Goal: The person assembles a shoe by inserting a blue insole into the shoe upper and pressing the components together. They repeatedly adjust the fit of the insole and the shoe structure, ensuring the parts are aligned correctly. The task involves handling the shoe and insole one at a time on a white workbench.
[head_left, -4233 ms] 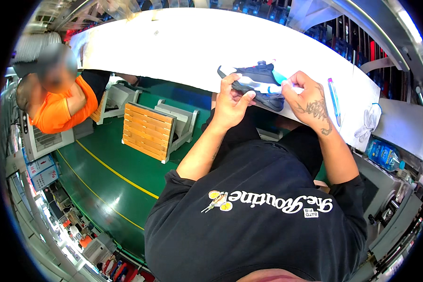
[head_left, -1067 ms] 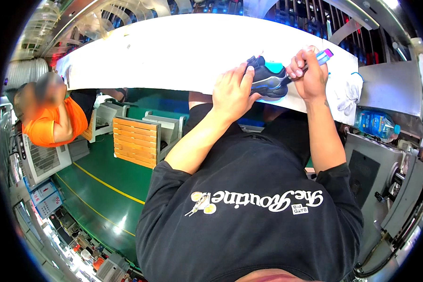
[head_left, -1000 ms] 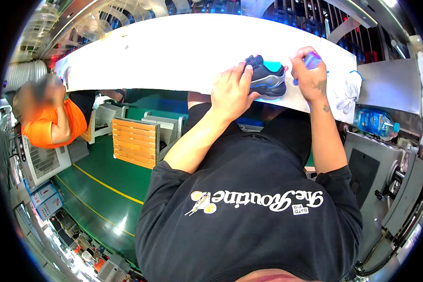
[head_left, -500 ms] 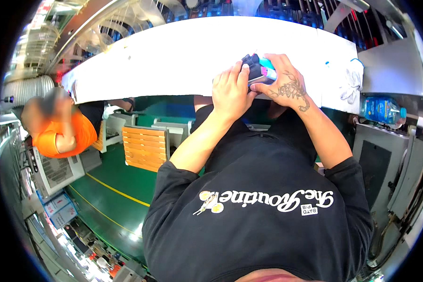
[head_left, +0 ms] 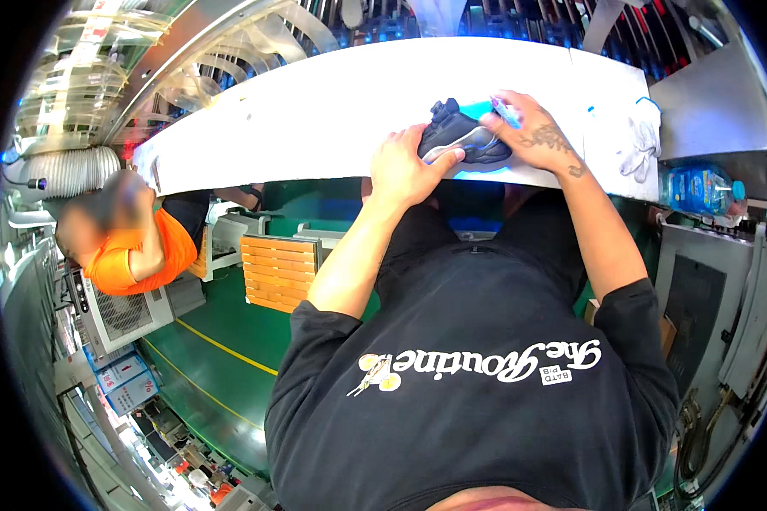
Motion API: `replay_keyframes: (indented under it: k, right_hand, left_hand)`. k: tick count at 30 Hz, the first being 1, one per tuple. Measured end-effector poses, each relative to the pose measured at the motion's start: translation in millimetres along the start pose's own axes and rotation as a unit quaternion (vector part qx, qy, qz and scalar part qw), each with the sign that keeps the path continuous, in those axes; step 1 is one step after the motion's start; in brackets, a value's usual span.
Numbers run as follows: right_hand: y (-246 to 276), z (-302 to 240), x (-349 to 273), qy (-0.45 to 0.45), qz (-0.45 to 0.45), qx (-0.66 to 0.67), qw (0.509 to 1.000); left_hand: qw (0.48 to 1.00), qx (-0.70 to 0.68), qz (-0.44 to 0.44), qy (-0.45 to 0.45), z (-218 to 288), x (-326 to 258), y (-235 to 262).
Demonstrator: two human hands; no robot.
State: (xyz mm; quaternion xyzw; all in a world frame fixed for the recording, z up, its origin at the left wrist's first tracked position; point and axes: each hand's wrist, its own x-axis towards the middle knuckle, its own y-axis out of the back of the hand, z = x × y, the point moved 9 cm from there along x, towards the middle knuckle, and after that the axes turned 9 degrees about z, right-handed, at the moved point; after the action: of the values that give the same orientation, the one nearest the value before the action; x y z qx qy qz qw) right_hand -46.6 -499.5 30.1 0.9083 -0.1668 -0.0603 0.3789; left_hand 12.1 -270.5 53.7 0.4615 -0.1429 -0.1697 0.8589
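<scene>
A black sneaker (head_left: pixel 464 140) with a pale wavy line along its sole is tilted side-on at the table's near edge. My left hand (head_left: pixel 400 166) grips its left end, thumb along the sole and fingers behind the upper. Bright teal material (head_left: pixel 477 109) shows at the shoe's top. My right hand (head_left: pixel 537 136) is at the shoe's right end, its fingers curled round a small white-and-violet piece (head_left: pixel 507 112) whose kind I cannot make out. The right thumb lies against the upper.
The long white table (head_left: pixel 315 111) runs across in front of me. White gloves (head_left: pixel 641 140) lie at its right end, near a large blue-capped bottle (head_left: pixel 700 192). A person in orange (head_left: pixel 136 251) sits at the left. A slatted wooden seat (head_left: pixel 279 272) stands between us.
The sneaker has turned so its side and sole edge face me. My left hand has shifted slightly left, and my right hand has moved up and right off the near side.
</scene>
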Motion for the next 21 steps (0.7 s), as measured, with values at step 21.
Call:
replay_keyframes:
  k: [21]
  right_hand:
    - [-6.4, -82.2, -39.8, 0.052, -0.080, 0.272, 0.958]
  left_hand:
    - [0.845, -0.515, -0.120, -0.073, 41.3, 10.5, 10.5]
